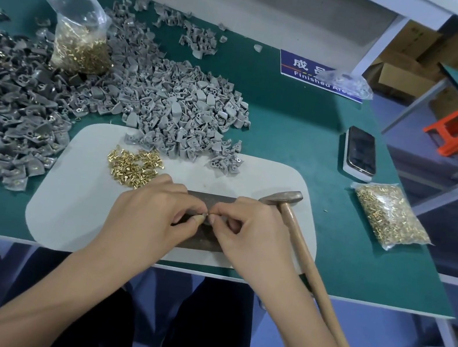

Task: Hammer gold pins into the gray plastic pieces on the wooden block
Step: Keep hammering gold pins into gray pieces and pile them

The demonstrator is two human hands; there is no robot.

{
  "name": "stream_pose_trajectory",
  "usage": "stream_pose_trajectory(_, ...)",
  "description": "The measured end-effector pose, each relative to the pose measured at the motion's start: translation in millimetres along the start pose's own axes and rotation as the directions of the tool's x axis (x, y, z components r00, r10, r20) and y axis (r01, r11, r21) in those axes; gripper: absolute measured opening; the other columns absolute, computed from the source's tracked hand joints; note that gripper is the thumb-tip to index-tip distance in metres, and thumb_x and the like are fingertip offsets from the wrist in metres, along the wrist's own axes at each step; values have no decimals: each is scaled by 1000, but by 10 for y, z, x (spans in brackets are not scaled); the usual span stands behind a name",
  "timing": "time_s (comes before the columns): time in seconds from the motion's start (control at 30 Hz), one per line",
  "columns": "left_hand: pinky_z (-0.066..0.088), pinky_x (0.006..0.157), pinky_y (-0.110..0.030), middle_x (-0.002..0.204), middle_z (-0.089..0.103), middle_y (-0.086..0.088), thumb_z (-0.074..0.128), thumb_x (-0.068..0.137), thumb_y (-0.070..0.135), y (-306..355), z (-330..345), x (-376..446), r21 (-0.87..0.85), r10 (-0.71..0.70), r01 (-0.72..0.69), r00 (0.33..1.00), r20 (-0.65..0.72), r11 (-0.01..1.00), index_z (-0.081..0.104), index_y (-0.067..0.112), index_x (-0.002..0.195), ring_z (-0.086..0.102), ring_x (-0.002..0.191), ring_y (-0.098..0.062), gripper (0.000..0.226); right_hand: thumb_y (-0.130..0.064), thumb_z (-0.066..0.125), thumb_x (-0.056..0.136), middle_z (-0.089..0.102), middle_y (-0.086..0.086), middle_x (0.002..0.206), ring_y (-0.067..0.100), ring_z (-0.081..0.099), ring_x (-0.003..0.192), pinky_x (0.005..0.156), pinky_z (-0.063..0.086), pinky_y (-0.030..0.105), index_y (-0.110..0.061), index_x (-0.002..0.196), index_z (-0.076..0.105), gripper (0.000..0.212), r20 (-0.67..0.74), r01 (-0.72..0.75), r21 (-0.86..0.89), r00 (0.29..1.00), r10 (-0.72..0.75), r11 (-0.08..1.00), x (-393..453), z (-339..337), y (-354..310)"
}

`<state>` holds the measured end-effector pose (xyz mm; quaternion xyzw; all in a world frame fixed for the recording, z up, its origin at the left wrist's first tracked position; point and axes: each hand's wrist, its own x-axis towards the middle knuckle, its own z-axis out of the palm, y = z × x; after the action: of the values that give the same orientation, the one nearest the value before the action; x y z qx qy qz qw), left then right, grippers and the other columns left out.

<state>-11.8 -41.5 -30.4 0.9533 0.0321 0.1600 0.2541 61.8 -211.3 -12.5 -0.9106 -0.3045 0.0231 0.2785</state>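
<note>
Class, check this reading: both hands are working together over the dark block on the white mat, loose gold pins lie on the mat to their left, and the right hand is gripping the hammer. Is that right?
Not quite. The head view shows the hammer lying untouched, its head on the white mat beside the right hand. That hand and the left hand pinch something small over the block. The loose gold pins do lie left.
</note>
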Motion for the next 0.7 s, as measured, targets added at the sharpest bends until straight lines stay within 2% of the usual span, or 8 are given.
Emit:
stream_pose_trajectory(0.13, 37, 48, -24, 60, 43, 11, 76, 81, 40, -23, 20, -1, -12, -6, 6, 1000, 2, 1000, 68, 42, 82, 41, 72, -7, 7, -27, 69, 88, 46, -8, 65, 13, 52, 72, 60, 48, 40, -34, 85, 71, 8, -57, -23, 62, 998, 26, 998, -73, 66, -3)
stream_pose_trajectory(0.4, 37, 52, -25, 64, 48, 10, 74, 82, 38, -6, 50, -2, -28, -52, 52, 999, 8, 998, 67, 41, 83, 44, 75, -7, 8, -30, 69, 84, 50, -8, 66, 14, 53, 70, 60, 50, 40, -34, 84, 71, 4, -82, -41, 94, 995, 49, 995, -83, 112, -2)
stream_pose_trajectory(0.47, 38, 54, -25, 64, 48, 10, 74, 83, 38, -2, 47, 10, -23, -59, 59, 998, 10, 998, 67, 40, 83, 44, 75, -7, 7, -25, 73, 86, 56, -12, 71, 11, 57, 74, 66, 51, 34, -34, 90, 76, 11, -105, -9, 179, 994, 28, 984, -88, 96, 42)
stream_pose_trajectory(0.53, 37, 54, -25, 64, 48, 10, 74, 85, 38, 9, 44, 21, -27, -62, 63, 998, 14, 998, 67, 39, 82, 44, 75, -7, 7, -19, 74, 89, 65, -16, 81, 8, 62, 83, 75, 48, 22, -29, 96, 79, 13, -231, 6, 305, 971, 68, 952, -119, 35, 163)
stream_pose_trajectory(0.6, 36, 54, -24, 63, 47, 11, 73, 86, 37, 16, 44, 25, -36, -60, 60, 998, 13, 998, 67, 38, 81, 44, 75, -7, 8, -18, 70, 94, 68, -13, 92, 7, 62, 88, 80, 49, 24, -26, 102, 78, 14, -373, -88, 313, 904, 207, 946, -157, -27, 390)
stream_pose_trajectory(0.63, 36, 54, -24, 62, 47, 11, 73, 86, 36, 19, 42, 26, -33, -56, 57, 998, 12, 998, 67, 38, 80, 44, 75, -7, 9, -19, 68, 95, 66, -9, 98, 9, 61, 92, 82, 51, 30, -25, 108, 76, 17, -411, -189, 252, 867, 281, 949, -168, -47, 523)
stream_pose_trajectory(0.7, 35, 53, -24, 62, 47, 11, 73, 85, 34, 26, 26, 35, -14, -47, 47, 999, 15, 999, 68, 38, 80, 43, 74, -6, 9, -29, 64, 97, 59, 3, 112, 24, 55, 107, 88, 49, 40, -23, 127, 67, 31, -402, -443, 19, 817, 413, 896, -203, -53, 750)
